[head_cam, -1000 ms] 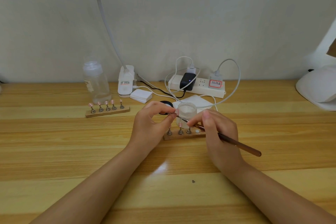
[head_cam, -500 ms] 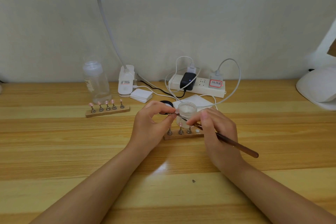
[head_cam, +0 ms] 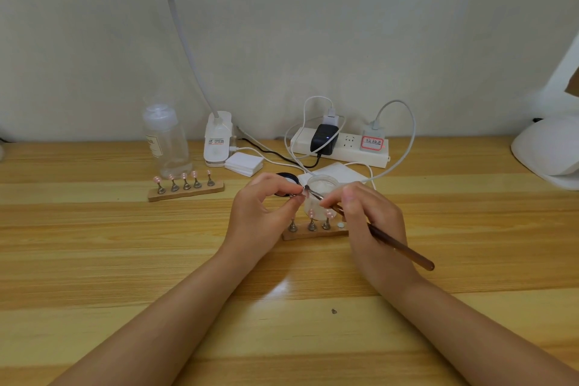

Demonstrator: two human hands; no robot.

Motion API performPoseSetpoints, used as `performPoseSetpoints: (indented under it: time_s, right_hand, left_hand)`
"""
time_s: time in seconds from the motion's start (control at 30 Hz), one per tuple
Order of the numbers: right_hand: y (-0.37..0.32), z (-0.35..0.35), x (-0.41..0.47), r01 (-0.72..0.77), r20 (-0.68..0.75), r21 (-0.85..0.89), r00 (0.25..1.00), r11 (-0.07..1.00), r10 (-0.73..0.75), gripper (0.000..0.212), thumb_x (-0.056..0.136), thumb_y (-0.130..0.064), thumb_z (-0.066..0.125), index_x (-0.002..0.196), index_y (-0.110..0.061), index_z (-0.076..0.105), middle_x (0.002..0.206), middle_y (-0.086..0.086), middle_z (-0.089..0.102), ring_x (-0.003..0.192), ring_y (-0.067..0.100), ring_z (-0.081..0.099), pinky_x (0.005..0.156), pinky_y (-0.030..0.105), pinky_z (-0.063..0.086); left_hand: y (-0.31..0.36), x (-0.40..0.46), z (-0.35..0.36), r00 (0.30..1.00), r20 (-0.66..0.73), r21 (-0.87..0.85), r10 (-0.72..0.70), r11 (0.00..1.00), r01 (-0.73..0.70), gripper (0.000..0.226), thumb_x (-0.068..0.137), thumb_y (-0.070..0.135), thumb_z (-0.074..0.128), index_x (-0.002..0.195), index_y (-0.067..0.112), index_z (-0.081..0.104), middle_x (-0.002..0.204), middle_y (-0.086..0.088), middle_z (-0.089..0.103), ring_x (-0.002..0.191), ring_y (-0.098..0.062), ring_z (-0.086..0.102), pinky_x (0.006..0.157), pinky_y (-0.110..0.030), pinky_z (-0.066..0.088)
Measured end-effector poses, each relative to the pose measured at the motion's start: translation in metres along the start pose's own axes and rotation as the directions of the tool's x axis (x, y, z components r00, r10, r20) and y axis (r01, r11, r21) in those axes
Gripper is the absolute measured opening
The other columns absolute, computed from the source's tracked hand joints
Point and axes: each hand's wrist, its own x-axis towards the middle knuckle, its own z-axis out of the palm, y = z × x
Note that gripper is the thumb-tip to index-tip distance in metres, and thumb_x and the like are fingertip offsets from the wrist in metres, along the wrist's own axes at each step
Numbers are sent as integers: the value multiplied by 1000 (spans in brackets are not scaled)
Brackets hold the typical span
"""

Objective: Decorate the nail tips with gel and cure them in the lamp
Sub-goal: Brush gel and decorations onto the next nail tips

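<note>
Broadly, item by item from where I stand, biggest first. Worktop (head_cam: 94, 260): pale wooden planks running to a plain wall. Curing lamp (head_cam: 548, 150): white dome at the far right edge, only partly in sight. Desk light (head_cam: 217, 138): white clip base at the back with a long bent neck rising out of view. Power strip (head_cam: 341, 149): white, against the wall, carrying a black adapter and white plugs with looping cables. Clear bottle (head_cam: 166, 141): upright at back left, with a pale cap and a small label. Far nail stand (head_cam: 186, 191): a wooden strip just in front of the bottle, bearing five metal pegs topped with pink tips. Near nail stand (head_cam: 313, 232): a wooden strip between the two hands, bearing three pegs, at least two of them pink-topped. Clear jar (head_cam: 321, 194): open, just behind the near stand. Black lid (head_cam: 286, 178): beside the jar, partly hidden by the left hand. White pads (head_cam: 244, 163): a small stack beside the light's base. Left hand (head_cam: 263, 213): fingers curled, pinching a small peg with a nail tip (head_cam: 302, 194) in front of the jar. Right hand (head_cam: 366, 216): gripping a brown brush (head_cam: 401, 249) like a pen, its fine point meeting the nail tip.
</note>
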Motion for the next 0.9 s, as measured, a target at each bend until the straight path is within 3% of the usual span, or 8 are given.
performPoseSetpoints:
  time_s: [0.23,0.37,0.53,0.67,0.9]
  right_hand:
    - [0,-1,-2,109,-20,15,994,994,-109,47,93,-24,32,66,-8,67,66,-8,62,66,4,57,63,25,44]
    - [0,-2,-2,82,-61,35,995,996,-79,39,93,-24,32,71,-19,64,67,-7,62,68,7,58,61,27,46]
    - [1,0,0,3,-41,-7,999,1000,-4,39,92,-30,33,76,-15,65,72,-5,61,74,9,57,65,28,45]
    - [0,0,-1,58,-6,-6,998,998,-58,41,92,-27,34,73,-11,66,70,-10,61,72,7,58,66,24,44]
    - [1,0,-3,119,-26,9,993,993,-119,43,92,-22,33,67,-10,66,66,-5,62,66,11,57,61,35,45]
  left_hand:
    - [0,0,0,1000,-3,-6,3,1000,-3,18,74,0,71,84,15,69,81,5,61,78,7,53,75,-6,40]
    - [-1,0,0,1000,3,-4,5,1000,-5,18,74,0,71,84,15,69,82,5,61,78,7,54,74,-6,40]
    - [-1,1,1,1000,-6,-5,10,1000,-10,12,75,2,71,81,13,70,80,4,62,78,5,54,74,-6,40]
    - [-2,0,1,1000,-3,-2,14,1000,-14,19,74,-2,71,84,14,69,81,5,62,78,6,54,74,-6,41]
    - [-2,0,0,1000,-6,-3,19,1000,-19,14,74,0,71,82,12,70,79,5,62,78,6,55,73,-6,40]
